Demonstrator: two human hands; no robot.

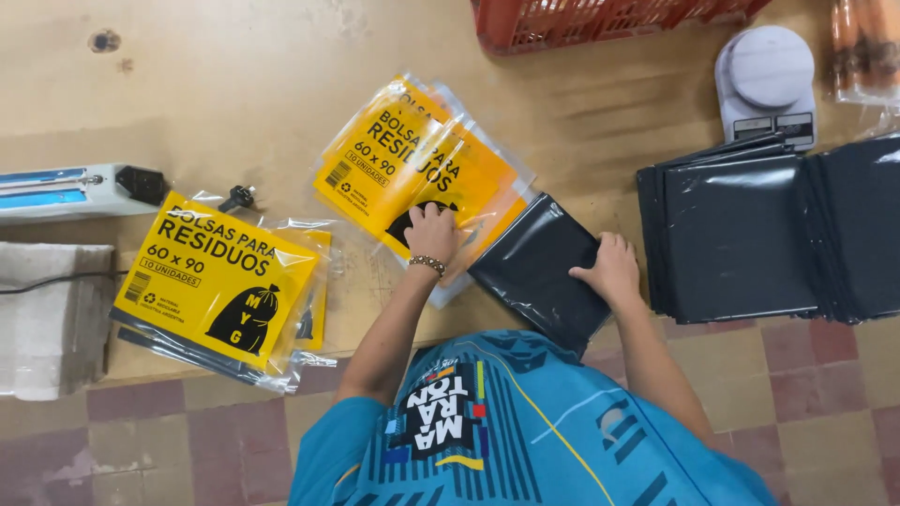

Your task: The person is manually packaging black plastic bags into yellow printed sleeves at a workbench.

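Note:
My left hand (431, 234) presses down on the open end of a clear plastic sleeve with a yellow printed insert (412, 159), which lies on the wooden table (234, 84). My right hand (611, 269) grips the near end of a folded bundle of black bags (534, 267). The bundle's far end meets the sleeve's mouth by my left hand. Whether it is inside the sleeve I cannot tell.
A filled yellow-and-clear pack (220, 281) lies at the left, near a small black knob (238, 197) and a white-and-blue heat sealer (75, 190). Stacks of folded black bags (759, 234) sit at the right. A white scale (767, 80) and red crate (600, 21) stand behind.

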